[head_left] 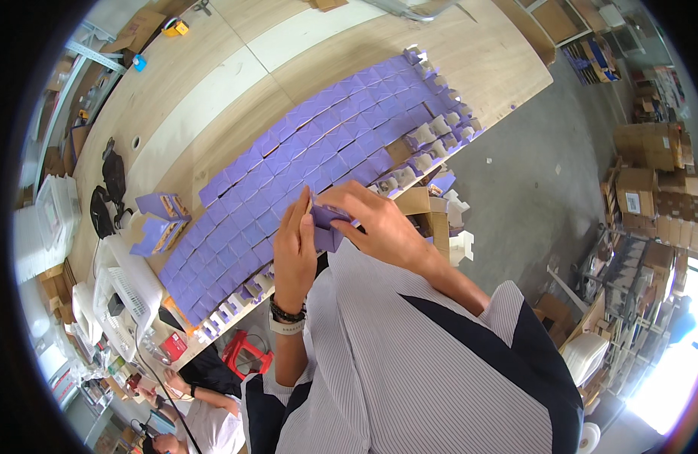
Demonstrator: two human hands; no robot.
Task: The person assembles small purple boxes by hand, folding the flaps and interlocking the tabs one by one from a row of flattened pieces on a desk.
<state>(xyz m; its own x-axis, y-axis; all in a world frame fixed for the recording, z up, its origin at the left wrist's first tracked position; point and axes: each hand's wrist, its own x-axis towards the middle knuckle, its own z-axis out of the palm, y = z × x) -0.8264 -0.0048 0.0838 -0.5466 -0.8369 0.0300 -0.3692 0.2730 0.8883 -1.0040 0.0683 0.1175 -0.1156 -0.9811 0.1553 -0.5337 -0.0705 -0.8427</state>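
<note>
Close in front of my body, both hands hold one small purple cardboard box (328, 219). My left hand (296, 238) grips its left side, fingers pointing up along it. My right hand (372, 219) has its fingers bent over the top and right side, with the thumb against the near face. The fingers partly cover the box. Just beyond my hands, many purple boxes (288, 166) stand packed in close rows across the wooden table (220, 45). Along the near and right edges, several boxes (432, 132) show raised flaps with pale insides.
Two purple boxes (161, 219) stand apart at the left, near black straps (111, 189) and a white plastic basket (126, 295). An open brown carton (425, 212) with purple and white pieces sits below the table's right edge. Another person (205, 412) works at lower left, by a red stool (247, 352).
</note>
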